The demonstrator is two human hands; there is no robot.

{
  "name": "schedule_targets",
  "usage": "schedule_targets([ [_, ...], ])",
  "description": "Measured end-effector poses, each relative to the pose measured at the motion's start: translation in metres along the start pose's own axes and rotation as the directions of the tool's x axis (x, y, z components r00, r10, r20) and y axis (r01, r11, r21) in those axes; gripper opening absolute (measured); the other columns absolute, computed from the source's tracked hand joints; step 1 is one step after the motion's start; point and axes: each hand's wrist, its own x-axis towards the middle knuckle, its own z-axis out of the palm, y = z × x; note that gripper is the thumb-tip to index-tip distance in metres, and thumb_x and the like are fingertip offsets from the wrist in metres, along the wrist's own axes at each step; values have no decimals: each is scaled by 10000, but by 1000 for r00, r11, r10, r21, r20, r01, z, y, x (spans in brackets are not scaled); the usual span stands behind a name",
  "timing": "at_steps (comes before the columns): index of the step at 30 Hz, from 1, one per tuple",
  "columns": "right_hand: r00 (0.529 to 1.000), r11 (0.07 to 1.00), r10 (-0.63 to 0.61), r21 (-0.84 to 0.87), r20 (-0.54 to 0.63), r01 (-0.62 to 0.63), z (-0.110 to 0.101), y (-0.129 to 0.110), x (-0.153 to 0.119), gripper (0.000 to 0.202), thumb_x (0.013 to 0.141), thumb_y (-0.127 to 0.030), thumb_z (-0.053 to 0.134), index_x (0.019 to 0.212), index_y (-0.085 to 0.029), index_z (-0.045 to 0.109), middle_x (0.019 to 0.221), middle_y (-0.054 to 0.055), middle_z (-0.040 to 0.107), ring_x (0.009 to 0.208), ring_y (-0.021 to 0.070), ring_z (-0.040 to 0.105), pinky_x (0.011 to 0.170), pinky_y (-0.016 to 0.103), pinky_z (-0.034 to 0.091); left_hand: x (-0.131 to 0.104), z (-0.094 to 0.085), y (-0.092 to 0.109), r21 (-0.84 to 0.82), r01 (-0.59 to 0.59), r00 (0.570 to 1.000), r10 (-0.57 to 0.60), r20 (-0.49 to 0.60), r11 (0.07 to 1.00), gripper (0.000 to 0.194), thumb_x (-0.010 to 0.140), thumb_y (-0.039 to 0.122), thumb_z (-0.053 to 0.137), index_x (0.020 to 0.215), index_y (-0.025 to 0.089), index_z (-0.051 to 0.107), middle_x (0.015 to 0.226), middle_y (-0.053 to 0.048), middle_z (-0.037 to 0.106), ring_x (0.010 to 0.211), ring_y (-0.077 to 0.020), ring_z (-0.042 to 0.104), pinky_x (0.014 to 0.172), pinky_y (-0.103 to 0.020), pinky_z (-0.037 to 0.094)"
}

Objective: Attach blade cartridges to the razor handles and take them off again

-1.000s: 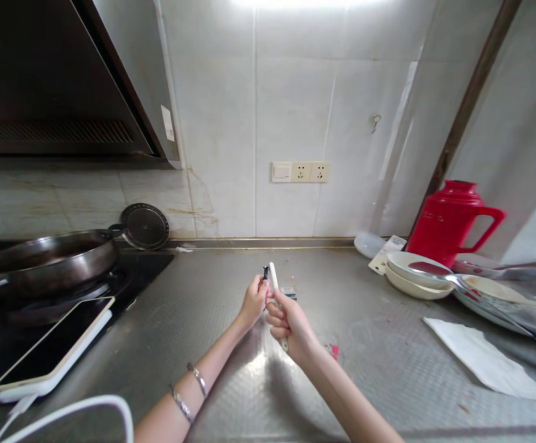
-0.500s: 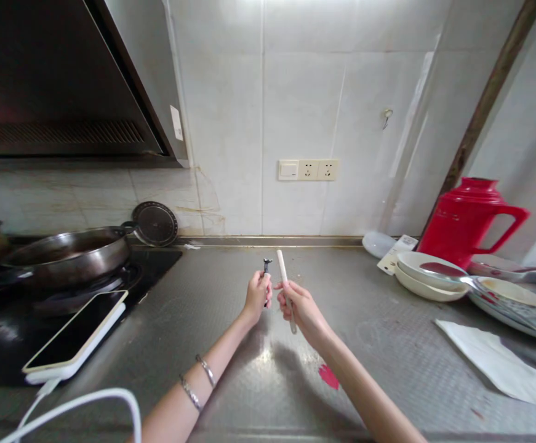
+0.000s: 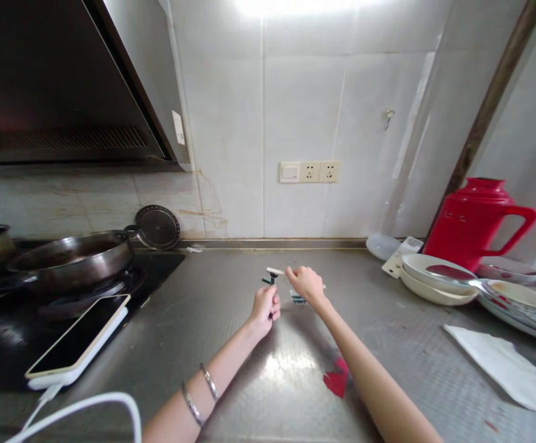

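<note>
My left hand point(image 3: 264, 306) is closed around the dark handle of a small razor point(image 3: 273, 280), held upright above the steel counter. The razor's T-shaped head points up, with a greenish bit at its left side. My right hand point(image 3: 306, 283) is closed on a slim white stick point(image 3: 274, 271), its kind unclear. The stick lies nearly level, its left tip at the top of the razor head; whether they touch I cannot tell. Most of the stick is hidden by my fingers. Just below my right hand shows a small clear packet point(image 3: 298, 298) with dark stripes.
On the left, a phone point(image 3: 80, 338) with a white cable lies by the stove, where a steel pan point(image 3: 71, 257) stands. To the right are a red thermos jug point(image 3: 473, 224), stacked bowls point(image 3: 434, 277) and a white napkin point(image 3: 503, 369). A red patch point(image 3: 336, 380) marks the counter front.
My right hand has turned the white stick from upright to nearly level and brought its tip to the razor head. The striped packet now shows below my right hand.
</note>
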Motion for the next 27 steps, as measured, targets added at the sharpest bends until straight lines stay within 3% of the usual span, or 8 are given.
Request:
schedule_targets([
  [7,998,996,58,-75,4,-57,7,23,1,569,855,-447,267,721,-124,716,763,172,679,756,236,641,605,253,398,1,0,3,-108,50,998,-55,-42,993,234,750,333,546,683,173,390,432,117,310,278,8,202,306,-150,70],
  [14,998,997,-42,-60,-42,40,11,14,0,598,864,-483,234,738,-161,723,746,146,685,745,210,641,612,236,392,-2,3,2,-126,81,996,-86,-32,989,228,793,301,510,660,170,379,424,115,291,275,9,192,300,-149,67],
  [18,999,996,12,-85,-36,-15,11,20,0,586,864,-477,256,725,-152,723,727,147,682,730,201,640,598,224,388,-2,1,5,-149,103,994,-108,-28,983,241,798,295,512,651,168,369,431,114,286,280,13,197,301,-142,77],
  [24,998,997,-37,-69,-57,33,11,16,-3,601,868,-498,230,746,-182,727,735,133,688,729,195,640,603,225,386,-4,4,6,-188,183,981,-192,-32,965,217,844,230,437,649,162,371,430,109,272,276,8,189,298,-139,72],
  [27,999,996,8,-87,-43,-12,11,21,-2,592,864,-491,247,744,-168,728,745,144,688,736,201,639,600,228,384,-6,5,8,-214,200,977,-210,-25,956,213,861,185,386,650,159,374,432,103,279,276,4,189,297,-137,75],
])
